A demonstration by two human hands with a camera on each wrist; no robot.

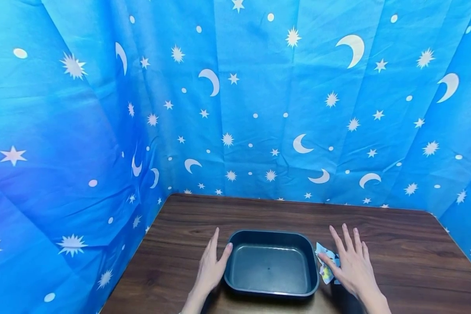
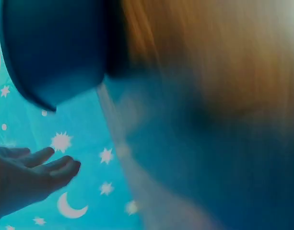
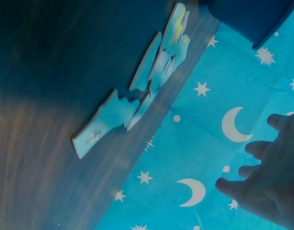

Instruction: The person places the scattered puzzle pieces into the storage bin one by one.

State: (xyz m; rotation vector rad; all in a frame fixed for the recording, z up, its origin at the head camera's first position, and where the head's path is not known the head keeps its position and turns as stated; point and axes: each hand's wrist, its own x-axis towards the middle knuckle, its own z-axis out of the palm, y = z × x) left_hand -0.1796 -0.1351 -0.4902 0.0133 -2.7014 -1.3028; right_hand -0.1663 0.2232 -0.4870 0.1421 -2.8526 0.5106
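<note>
We have the dark tray [image 1: 271, 261] on the wooden tabletop [image 1: 416, 253], mouth up and base down, so it can sit steady between our hands without being held. Our left hand [image 1: 211, 266] is at its left rim, grip apart and fingers straight; the thumb overlaps the edge, though we cannot tell whether it touches. Our right hand [image 1: 353, 266] has its grip apart too, fingers spread, clamped on nothing. The jagged pieces [image 1: 326, 274] lie on the tabletop just beside the tray's right wall, partly hidden by that hand from the head view. We judge that spot handy: the pieces are near our right hand and outside the tray.
</note>
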